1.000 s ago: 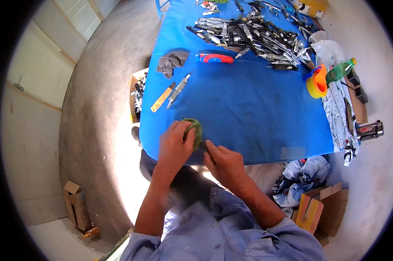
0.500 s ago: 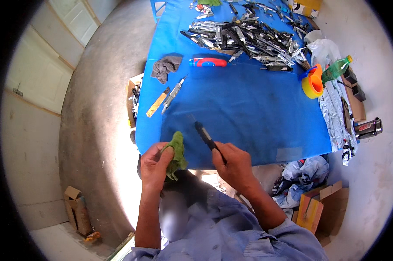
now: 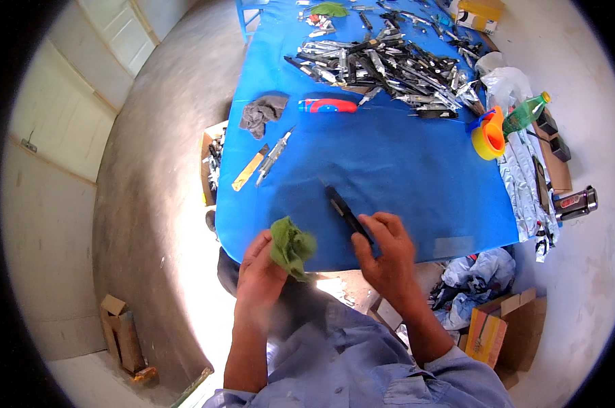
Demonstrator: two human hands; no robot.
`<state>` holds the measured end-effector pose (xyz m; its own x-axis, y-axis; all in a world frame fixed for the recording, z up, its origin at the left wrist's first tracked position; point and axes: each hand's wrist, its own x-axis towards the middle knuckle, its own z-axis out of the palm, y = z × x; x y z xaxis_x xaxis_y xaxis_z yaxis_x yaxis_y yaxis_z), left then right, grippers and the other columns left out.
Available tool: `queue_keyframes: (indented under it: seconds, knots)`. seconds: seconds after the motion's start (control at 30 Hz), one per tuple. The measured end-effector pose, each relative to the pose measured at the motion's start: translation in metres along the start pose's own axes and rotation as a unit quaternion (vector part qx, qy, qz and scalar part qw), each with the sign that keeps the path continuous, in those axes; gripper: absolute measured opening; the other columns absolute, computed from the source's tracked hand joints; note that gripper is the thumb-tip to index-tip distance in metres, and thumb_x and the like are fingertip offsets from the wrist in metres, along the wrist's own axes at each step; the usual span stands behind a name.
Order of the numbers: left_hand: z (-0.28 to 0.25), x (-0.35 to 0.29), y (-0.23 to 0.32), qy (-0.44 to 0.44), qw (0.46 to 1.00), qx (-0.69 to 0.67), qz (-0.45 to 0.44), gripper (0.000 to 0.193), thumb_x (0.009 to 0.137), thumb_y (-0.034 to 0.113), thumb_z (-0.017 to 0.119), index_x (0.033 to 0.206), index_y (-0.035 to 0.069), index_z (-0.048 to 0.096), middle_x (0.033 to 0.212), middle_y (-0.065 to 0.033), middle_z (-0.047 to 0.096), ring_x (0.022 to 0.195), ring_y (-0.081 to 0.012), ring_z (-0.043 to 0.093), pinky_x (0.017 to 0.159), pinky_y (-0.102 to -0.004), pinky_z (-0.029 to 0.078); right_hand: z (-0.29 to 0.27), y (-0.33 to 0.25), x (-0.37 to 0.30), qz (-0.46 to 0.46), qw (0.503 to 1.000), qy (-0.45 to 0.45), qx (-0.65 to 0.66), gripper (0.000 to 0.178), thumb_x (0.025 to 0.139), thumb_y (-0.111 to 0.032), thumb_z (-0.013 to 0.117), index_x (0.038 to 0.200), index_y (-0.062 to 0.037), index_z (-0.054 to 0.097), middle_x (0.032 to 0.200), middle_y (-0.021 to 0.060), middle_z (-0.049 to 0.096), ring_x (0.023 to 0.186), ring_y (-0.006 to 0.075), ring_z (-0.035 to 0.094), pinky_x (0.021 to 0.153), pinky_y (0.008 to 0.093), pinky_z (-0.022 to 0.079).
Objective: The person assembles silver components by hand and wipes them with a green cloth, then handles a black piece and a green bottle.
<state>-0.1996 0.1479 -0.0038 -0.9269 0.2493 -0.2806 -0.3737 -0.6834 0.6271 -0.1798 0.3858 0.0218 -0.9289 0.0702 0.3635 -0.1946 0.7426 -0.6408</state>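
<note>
My left hand (image 3: 261, 272) grips a crumpled green cloth (image 3: 292, 248) at the table's near edge. To its right, my right hand (image 3: 389, 255) holds the rear end of a black pen-shaped tool (image 3: 347, 212) between thumb and fingers. The tool slants up and left over the table, and its thin tip is blurred. Cloth and tool are apart. Farther off on the left lie a yellow-handled tool with a dark end (image 3: 251, 168) and a slim silver tool with a pointed end (image 3: 275, 156), side by side.
A blue-covered table (image 3: 416, 163) carries a heap of black and silver slim tools (image 3: 389, 68), a grey cloth (image 3: 262, 114) and a red-and-blue handled object (image 3: 328, 105). At the right edge are a yellow-orange cup-like holder (image 3: 488, 139) and a green bottle (image 3: 527, 112). Cardboard boxes (image 3: 487, 334) stand below right.
Both hands have shifted slightly right, with the cloth and the black tool still held. The cloth is bunched differently, and the right-hand fingers sit straighter along the tool's rear. The view has shifted slightly.
</note>
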Motion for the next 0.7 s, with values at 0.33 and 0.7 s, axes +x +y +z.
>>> queue_keyframes:
  seconds: [0.33,0.7]
  knots:
    - [0.04,-0.003,-0.019,-0.002,0.891,0.451,0.039,0.032,0.106,0.017,0.052,0.131,-0.002,0.06,0.113,-0.005,0.067,0.098,-0.0117,0.061,0.084,-0.0266,0.05,0.007,-0.021,-0.018,0.202,0.907,-0.162,0.332,0.034,0.093,-0.003,0.073,0.125,0.0038,0.067,0.117,0.0096,0.069,0.104,0.0157,0.067,0.09,0.03,0.057]
    - [0.048,0.002,-0.027,0.014,0.941,0.329,0.079,0.028,0.091,0.003,0.065,0.118,-0.003,0.068,0.104,-0.0058,0.071,0.094,-0.014,0.065,0.085,-0.0281,0.052,-0.029,0.009,0.012,0.007,0.937,-0.104,0.334,0.024,0.099,-0.015,0.069,0.118,-0.0003,0.069,0.106,0.0076,0.068,0.089,0.0131,0.064,0.074,0.0293,0.053]
